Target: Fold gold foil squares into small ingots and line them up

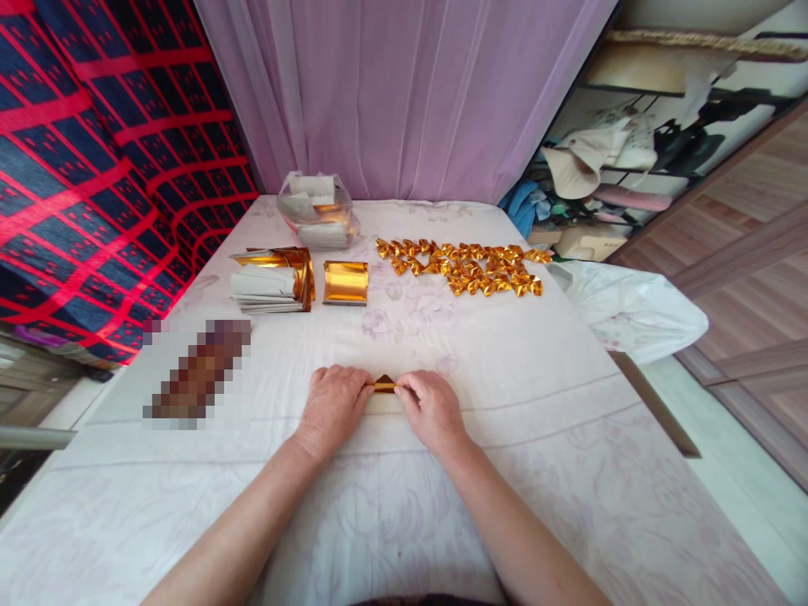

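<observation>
Foil paper, gold & folded small w/ a pointy top, is just below the ctr. of the frame, btwn. two hands. The L hand has thumb & pointer pinched tight on one end, no gap I can see. The R hand pinches the other end the same way, other fingers curled in. Can't tell how the hidden L fingertips sit.

Both are over a white flowery tablecloth. Up & L of ctr. is a fanned stack of gold foil sheets, w/ a small flat foil pile just beside it. Behind them: a clear plastic bag full of more sheets. Up & R of ctr., lots of folded gold pcs. lie in rows. Lower L has a blocky brown blur, can't tell what. Top ctr. is a purple curtain.
</observation>
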Available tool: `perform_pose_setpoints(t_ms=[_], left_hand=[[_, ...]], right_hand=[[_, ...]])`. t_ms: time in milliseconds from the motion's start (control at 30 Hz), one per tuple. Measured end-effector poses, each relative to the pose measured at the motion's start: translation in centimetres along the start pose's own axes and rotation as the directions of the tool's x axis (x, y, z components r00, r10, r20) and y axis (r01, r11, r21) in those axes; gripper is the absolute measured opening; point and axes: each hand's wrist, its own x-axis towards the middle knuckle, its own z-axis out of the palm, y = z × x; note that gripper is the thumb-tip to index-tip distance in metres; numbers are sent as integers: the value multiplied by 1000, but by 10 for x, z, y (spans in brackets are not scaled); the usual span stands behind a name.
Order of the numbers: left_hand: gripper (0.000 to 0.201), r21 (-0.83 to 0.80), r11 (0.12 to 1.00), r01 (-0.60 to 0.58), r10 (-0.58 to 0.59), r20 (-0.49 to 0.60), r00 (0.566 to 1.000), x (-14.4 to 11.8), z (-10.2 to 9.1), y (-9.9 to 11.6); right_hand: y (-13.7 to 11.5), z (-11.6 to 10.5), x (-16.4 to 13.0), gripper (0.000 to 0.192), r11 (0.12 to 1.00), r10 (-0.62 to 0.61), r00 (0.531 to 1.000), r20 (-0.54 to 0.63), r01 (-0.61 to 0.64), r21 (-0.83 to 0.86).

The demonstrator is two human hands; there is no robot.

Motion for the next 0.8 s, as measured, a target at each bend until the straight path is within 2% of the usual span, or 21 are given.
perform_pose_setpoints(t_ms=[233, 467, 800], left_hand=[[20, 101, 994, 42, -40, -23, 999, 0, -1, 7], [17, 134, 988, 77, -76, -14, 997, 1, -1, 9], [18, 164, 984, 66, -58, -56, 997, 0, 3, 10]], right_hand=[[-1, 2, 0, 11, 997, 8, 1000, 7, -7, -70], [-5, 1, 1, 11, 996, 24, 1000, 11, -23, -86], [-4, 5, 0, 10, 993, 16, 1000, -9, -17, -120]])
